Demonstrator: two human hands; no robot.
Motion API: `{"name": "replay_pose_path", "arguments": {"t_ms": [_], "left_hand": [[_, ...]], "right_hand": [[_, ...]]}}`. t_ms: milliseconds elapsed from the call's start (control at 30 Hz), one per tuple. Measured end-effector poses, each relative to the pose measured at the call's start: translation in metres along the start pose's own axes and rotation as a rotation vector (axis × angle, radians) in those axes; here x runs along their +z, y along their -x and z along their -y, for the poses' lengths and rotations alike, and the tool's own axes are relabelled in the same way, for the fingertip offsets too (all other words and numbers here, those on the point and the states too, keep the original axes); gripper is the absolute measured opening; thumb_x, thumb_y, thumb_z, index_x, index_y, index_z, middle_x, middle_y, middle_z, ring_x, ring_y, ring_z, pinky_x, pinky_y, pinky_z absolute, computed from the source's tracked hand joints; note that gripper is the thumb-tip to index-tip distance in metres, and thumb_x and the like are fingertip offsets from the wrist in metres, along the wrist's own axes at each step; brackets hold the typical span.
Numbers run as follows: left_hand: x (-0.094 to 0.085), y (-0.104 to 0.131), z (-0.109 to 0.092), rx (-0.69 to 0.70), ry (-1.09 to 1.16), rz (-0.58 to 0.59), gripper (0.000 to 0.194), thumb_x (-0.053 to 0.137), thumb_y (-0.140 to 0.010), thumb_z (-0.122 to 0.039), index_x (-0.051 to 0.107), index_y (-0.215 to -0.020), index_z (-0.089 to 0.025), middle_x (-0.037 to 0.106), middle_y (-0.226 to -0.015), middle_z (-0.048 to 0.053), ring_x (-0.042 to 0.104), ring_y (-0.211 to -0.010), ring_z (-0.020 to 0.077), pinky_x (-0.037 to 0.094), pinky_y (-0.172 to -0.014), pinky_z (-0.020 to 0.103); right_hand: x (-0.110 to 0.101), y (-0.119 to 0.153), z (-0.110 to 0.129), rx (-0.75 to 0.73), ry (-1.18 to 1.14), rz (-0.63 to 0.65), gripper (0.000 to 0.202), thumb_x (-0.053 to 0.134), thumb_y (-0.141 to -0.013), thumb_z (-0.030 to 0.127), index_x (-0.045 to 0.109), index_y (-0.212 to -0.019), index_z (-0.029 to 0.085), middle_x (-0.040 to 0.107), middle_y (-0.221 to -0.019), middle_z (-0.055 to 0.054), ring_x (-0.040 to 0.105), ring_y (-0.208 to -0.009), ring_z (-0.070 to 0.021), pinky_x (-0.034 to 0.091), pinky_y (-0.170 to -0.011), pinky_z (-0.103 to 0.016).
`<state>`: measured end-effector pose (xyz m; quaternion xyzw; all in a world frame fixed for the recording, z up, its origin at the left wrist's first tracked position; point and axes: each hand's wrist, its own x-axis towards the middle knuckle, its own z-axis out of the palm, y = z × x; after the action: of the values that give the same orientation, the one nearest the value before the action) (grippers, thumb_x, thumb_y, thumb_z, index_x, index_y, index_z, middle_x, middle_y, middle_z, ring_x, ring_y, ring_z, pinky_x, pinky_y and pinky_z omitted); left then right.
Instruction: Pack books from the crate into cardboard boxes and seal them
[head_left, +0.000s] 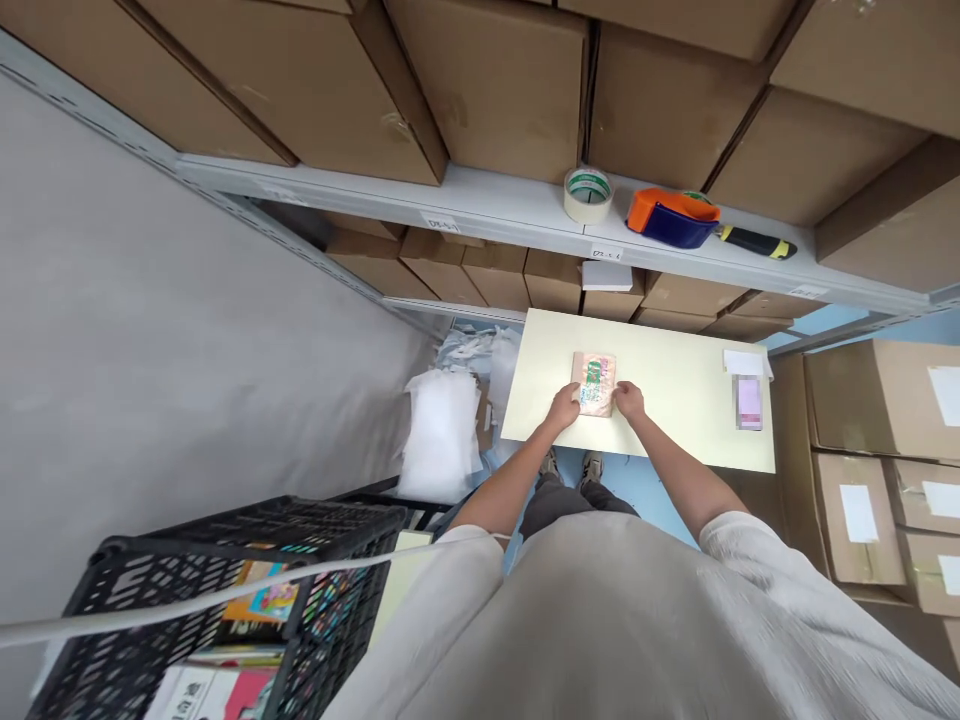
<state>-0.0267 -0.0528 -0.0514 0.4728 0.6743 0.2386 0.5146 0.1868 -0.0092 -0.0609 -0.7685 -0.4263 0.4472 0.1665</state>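
A small book (598, 384) with a pinkish cover, a green panel and coloured lettering is at the front part of the pale yellow table (675, 400). My left hand (565, 407) grips its left edge near the lower corner, the thumb over the cover. At the opposite edge, my right hand (628, 399) has its fingers closed on the book's side. The undersides of the fingers are hidden, and I cannot tell whether the book rests on the tabletop or is slightly lifted.
A phone (748, 402) and white paper (744, 362) lie at the table's right end. A tape roll (589, 196) and an orange-and-blue tape dispenser (671, 218) sit on the shelf above. White bags (439, 435) stand left; a black crate (187, 570) holds books. Cartons (855, 515) are stacked right.
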Motion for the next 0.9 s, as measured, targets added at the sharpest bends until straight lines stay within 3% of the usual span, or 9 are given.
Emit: {"name": "replay_pose_path", "arguments": {"t_ms": [100,267,400,600,667,767,900], "left_hand": [[-0.003,-0.001,-0.003,-0.004,-0.028,0.059,0.068,0.065,-0.085,-0.010,0.063,-0.153,-0.013,0.056,-0.167,0.016,0.049,-0.159,0.0324,0.032,-0.136,0.043],[-0.012,-0.002,-0.005,-0.040,-0.016,0.105,0.074,0.081,-0.084,-0.022,0.061,-0.155,-0.020,0.062,-0.162,0.014,0.055,-0.154,0.0370,0.041,-0.130,0.046],[-0.016,-0.002,-0.005,-0.037,-0.002,0.130,0.075,0.083,-0.084,-0.025,0.061,-0.155,-0.019,0.061,-0.163,0.016,0.056,-0.152,0.0372,0.043,-0.128,0.046],[-0.009,-0.009,-0.024,0.022,0.216,0.209,0.062,0.078,-0.093,-0.039,0.062,-0.150,-0.019,0.071,-0.150,0.016,0.064,-0.143,0.0327,0.048,-0.122,0.046],[-0.012,-0.011,-0.034,0.049,0.265,0.183,0.054,0.072,-0.099,-0.042,0.064,-0.148,-0.020,0.075,-0.143,0.016,0.069,-0.137,0.0315,0.051,-0.118,0.046],[-0.027,-0.010,-0.042,0.075,0.212,0.036,0.044,0.059,-0.107,-0.045,0.065,-0.145,-0.024,0.079,-0.135,0.011,0.072,-0.130,0.0286,0.053,-0.115,0.043],[-0.058,-0.009,-0.032,0.055,0.132,-0.137,0.047,0.058,-0.105,-0.041,0.060,-0.150,-0.028,0.078,-0.135,0.008,0.074,-0.127,0.0251,0.054,-0.112,0.039]], "right_hand": [[0.005,0.004,0.004,0.070,-0.081,-0.007,0.043,0.063,-0.071,0.029,0.077,-0.111,0.022,0.081,-0.119,-0.009,0.072,-0.116,-0.0266,0.056,-0.107,-0.040],[0.014,0.008,0.013,0.145,-0.210,0.052,0.022,0.068,-0.068,0.033,0.071,-0.087,0.022,0.078,-0.091,-0.007,0.073,-0.090,-0.0250,0.061,-0.082,-0.036],[0.014,0.011,0.019,0.165,-0.236,0.023,0.025,0.075,-0.068,0.036,0.061,-0.085,0.024,0.073,-0.082,-0.003,0.070,-0.082,-0.0216,0.060,-0.073,-0.032],[0.007,0.026,0.039,0.130,-0.417,0.027,0.037,0.063,-0.088,0.062,0.053,-0.092,0.027,0.073,-0.093,-0.005,0.071,-0.083,-0.0206,0.061,-0.070,-0.031],[0.008,0.032,0.049,0.068,-0.464,0.067,0.040,0.056,-0.093,0.066,0.057,-0.092,0.026,0.075,-0.098,-0.007,0.072,-0.084,-0.0204,0.060,-0.071,-0.031],[0.013,0.040,0.063,0.003,-0.509,0.176,0.038,0.056,-0.095,0.061,0.065,-0.094,0.024,0.078,-0.105,-0.009,0.073,-0.087,-0.0200,0.059,-0.076,-0.031],[0.025,0.045,0.064,0.010,-0.400,0.208,0.027,0.065,-0.089,0.047,0.072,-0.097,0.023,0.080,-0.111,-0.009,0.073,-0.097,-0.0213,0.058,-0.080,-0.031]]}}
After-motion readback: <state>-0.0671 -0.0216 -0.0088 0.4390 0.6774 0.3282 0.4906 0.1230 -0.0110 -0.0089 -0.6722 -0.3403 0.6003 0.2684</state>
